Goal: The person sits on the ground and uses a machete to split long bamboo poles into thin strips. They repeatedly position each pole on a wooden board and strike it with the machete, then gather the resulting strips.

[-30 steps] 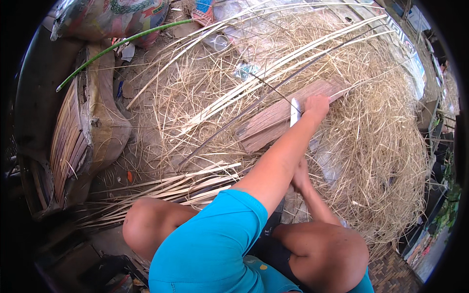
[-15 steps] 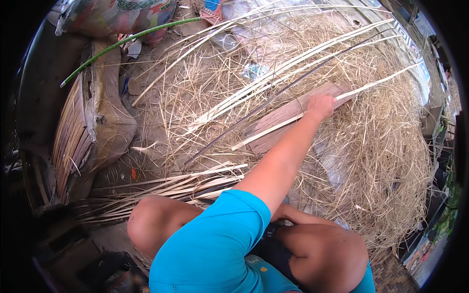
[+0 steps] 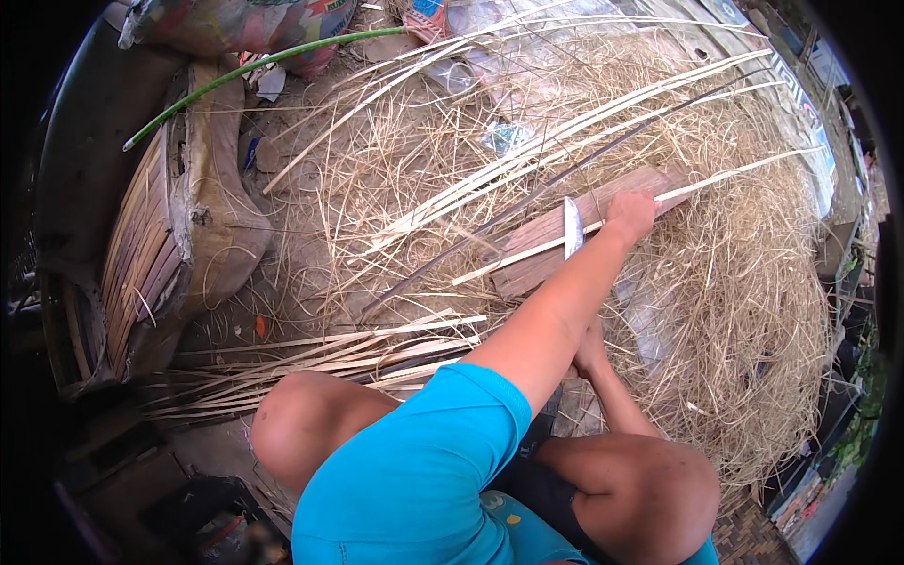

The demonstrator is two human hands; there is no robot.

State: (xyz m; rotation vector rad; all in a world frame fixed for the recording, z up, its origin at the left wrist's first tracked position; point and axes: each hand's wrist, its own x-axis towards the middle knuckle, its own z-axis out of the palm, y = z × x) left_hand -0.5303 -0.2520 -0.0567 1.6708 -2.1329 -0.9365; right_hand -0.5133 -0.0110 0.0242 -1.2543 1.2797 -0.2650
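Far to the left of the wooden board (image 3: 541,234), brown slats (image 3: 139,254) stand packed in a curved, ribbed stack, hard and dry-looking, and above and left of the board a smooth green stem (image 3: 268,68) arcs in a thin bow. Below and left of it lies a loose sheaf of pale strips (image 3: 414,356), flat, straight-grained and mixed with darker ones; past its upper edge runs a slender dark strip (image 3: 556,177). The board itself is coarse-grained and reddish brown, tilted up toward the right, and across it lies my pale split strip (image 3: 730,175), both ends overhanging. I judge it light and springy, stiff along its length but apt to bow or split, with edges that could nick skin; the flat faces near the board's right end seem the best hold. A pale knife blade (image 3: 572,221) crosses it mid-board. Below the board my right hand (image 3: 590,352) is partly behind my forearm, so I cannot tell how closed it is or whether it grips the handle. At the board's right end my left hand (image 3: 631,215) is curled closed around the strip. Right of the board spreads a tangled, wiry heap of curly shavings (image 3: 734,311).
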